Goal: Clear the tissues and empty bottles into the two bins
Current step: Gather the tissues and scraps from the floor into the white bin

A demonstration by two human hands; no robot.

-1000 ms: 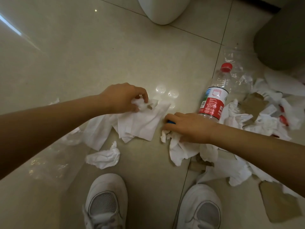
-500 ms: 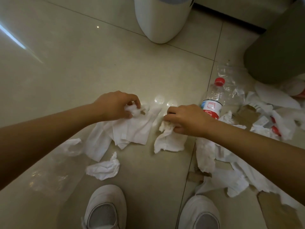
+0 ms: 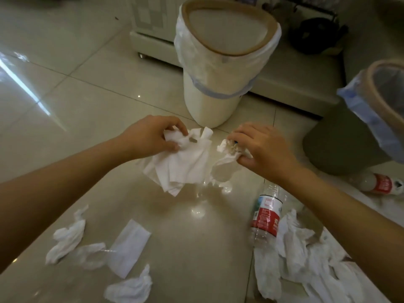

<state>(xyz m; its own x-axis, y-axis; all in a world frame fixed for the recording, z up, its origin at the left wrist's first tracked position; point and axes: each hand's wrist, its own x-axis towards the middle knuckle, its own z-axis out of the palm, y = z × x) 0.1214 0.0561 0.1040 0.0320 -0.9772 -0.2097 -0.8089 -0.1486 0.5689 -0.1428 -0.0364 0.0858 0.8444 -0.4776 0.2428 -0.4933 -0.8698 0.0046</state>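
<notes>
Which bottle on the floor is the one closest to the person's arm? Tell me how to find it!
Start at the white bin standing straight ahead, then follow the right hand back along its arm. Just left of that arm lies a clear plastic bottle, partly on the tissue pile. Its red label faces up; the other bottle lies by the dark bin.

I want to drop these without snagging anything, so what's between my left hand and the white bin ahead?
In the head view, only bare glossy floor tile lies between the left hand, which grips a bunch of tissues, and the white bin.
</notes>
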